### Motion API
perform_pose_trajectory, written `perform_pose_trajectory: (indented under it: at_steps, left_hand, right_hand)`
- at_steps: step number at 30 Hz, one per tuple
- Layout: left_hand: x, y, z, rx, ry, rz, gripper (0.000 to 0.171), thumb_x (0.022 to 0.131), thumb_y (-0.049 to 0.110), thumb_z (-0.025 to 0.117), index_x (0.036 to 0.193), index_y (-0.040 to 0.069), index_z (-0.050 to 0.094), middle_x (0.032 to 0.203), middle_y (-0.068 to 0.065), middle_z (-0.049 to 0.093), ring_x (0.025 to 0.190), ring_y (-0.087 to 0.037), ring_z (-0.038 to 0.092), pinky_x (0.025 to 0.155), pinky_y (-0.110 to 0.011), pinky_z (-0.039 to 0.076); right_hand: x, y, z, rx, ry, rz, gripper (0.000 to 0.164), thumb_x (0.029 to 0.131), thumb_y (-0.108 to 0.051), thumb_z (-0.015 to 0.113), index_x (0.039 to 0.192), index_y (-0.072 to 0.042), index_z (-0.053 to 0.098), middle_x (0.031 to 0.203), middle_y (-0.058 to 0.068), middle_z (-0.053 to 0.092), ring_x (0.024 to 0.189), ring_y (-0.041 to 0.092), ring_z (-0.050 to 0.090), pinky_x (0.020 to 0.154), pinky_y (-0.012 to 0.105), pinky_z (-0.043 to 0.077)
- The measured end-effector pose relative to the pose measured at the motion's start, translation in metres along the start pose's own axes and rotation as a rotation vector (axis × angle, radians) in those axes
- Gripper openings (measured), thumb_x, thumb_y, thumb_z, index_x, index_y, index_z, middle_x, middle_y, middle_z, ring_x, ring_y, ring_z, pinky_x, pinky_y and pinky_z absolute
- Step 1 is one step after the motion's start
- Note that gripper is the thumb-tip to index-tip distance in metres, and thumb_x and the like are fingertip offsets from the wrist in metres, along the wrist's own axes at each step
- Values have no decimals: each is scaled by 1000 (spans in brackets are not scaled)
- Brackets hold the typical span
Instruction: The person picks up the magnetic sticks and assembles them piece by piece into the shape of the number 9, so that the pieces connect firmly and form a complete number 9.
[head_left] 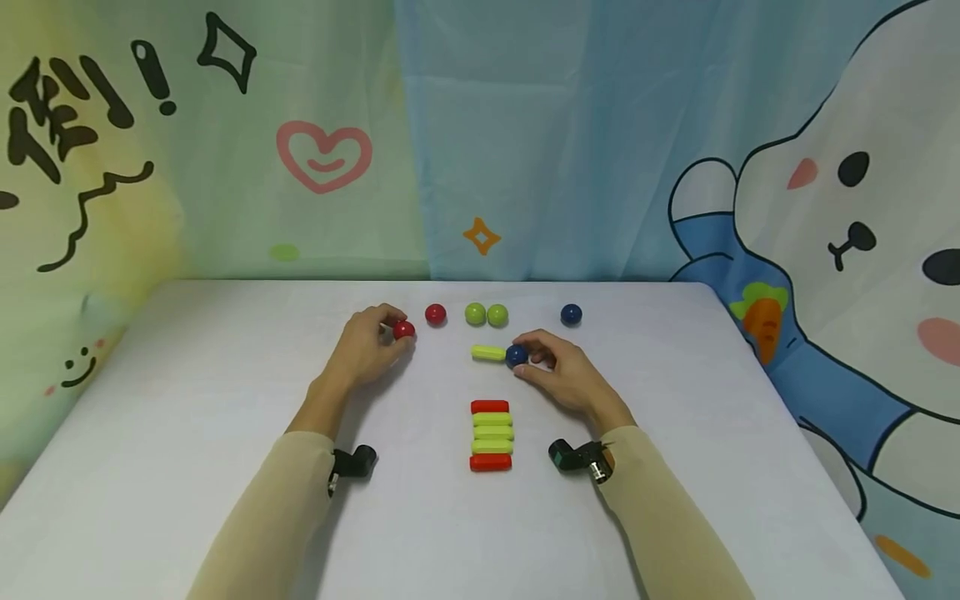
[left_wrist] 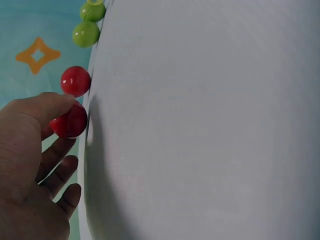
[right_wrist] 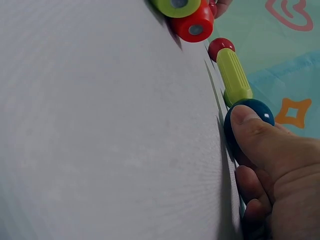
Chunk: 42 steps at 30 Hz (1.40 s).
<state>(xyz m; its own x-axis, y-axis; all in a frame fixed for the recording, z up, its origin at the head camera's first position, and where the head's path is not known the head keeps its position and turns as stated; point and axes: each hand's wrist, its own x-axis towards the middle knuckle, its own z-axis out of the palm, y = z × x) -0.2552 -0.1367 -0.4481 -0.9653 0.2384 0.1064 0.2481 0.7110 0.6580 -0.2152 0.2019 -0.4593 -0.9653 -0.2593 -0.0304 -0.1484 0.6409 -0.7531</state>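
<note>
My left hand [head_left: 365, 346] pinches a red ball [head_left: 403, 330] between thumb and fingertips, just left of another red ball [head_left: 435, 314]. In the left wrist view, the pinched red ball [left_wrist: 71, 121] overlaps the outline of the other red ball [left_wrist: 76, 81]. With thumb and fingers my right hand [head_left: 561, 367] grips a dark blue ball [head_left: 517, 356]. That ball meets the right end of a ribbed yellow-green rod [head_left: 487, 353]. The right wrist view shows the thumb across the blue ball [right_wrist: 261, 111], with the rod [right_wrist: 234, 75] pointing away from it.
Two green balls [head_left: 486, 314] and a second blue ball [head_left: 571, 314] stand along the far side of the white table [head_left: 225, 375]. Nearer the middle, several red and yellow-green rods [head_left: 492, 434] lie stacked in a column. A printed curtain [head_left: 555, 142] hangs behind.
</note>
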Motion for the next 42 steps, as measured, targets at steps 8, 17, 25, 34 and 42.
perform_pose_trajectory:
  at_steps: [8, 17, 25, 34, 42]
  left_hand:
    - [-3, 4, -3, -2, -34, 42, 37, 94, 20, 70, 129, 10, 64, 120, -13, 68, 108, -33, 60, 98, -49, 49]
    - [-2, 13, 3, 15, -77, 80, 32, 96, 26, 67, 127, 16, 67, 115, -8, 71, 108, -30, 62, 97, -48, 49]
    - [-5, 23, 7, -17, -110, 46, 34, 97, 29, 67, 130, 20, 66, 117, -6, 70, 111, -29, 61, 97, -48, 50]
    - [-3, 35, 14, 8, -168, 93, 32, 97, 27, 69, 128, 20, 66, 116, -6, 71, 111, -27, 61, 98, -47, 49]
    - [-4, 40, 20, 26, -211, 102, 32, 96, 24, 70, 128, 19, 67, 118, -5, 71, 110, -25, 61, 99, -44, 51]
  right_hand:
    - [2, 0, 1, -5, -2, -5, 38, 98, -26, 72, 134, -23, 62, 126, 0, 64, 108, 23, 56, 96, 40, 46]
    - [4, 1, -1, -24, -5, -19, 38, 98, -27, 71, 134, -23, 61, 126, 1, 65, 107, 23, 56, 95, 40, 46]
    - [3, -1, -4, -23, -7, -2, 37, 98, -28, 72, 133, -26, 62, 125, 0, 64, 108, 24, 56, 97, 41, 46]
    - [0, 1, -5, -17, 8, -27, 38, 98, -27, 72, 134, -23, 62, 123, 2, 65, 105, 23, 55, 92, 40, 44]
    - [0, 2, 0, -9, -3, -32, 39, 98, -29, 72, 136, -25, 61, 118, 2, 64, 101, 22, 54, 89, 39, 44]
